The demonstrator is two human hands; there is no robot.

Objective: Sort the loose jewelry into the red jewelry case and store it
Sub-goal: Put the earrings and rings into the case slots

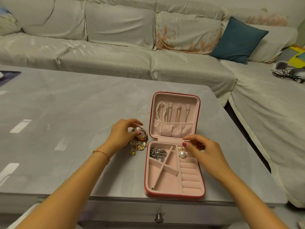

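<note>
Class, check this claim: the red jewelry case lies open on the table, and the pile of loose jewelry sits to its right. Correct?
Not quite. In the head view the loose jewelry lies left of the open red jewelry case on the table, under the left hand.

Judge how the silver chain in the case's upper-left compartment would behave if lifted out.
The silver chain lies bunched in a heap, so it would likely hang limp and trail rather than hold its shape. Its chunky metal links suggest it is fairly heavy for its size. It lies against the thin pink divider, so it might snag or drag there.
</note>
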